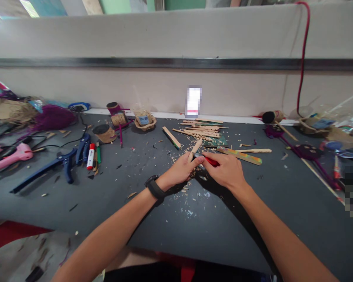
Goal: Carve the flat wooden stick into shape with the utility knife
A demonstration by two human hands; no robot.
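My left hand, with a dark band on its wrist, is closed round a pale wooden stick that points up and away from me. Close on its right, my right hand grips a red-handled knife, whose blade end meets the stick by my left thumb. Wood shavings lie scattered on the dark table beneath and around both hands. Just beyond them is a pile of carved sticks. A multicoloured flat strip lies beside my right hand.
Blue cutters, a red-and-white marker and a pink glue gun lie at left. A paper bowl stands at the back. Purple items and a long thin stick are at right. A wall bounds the table.
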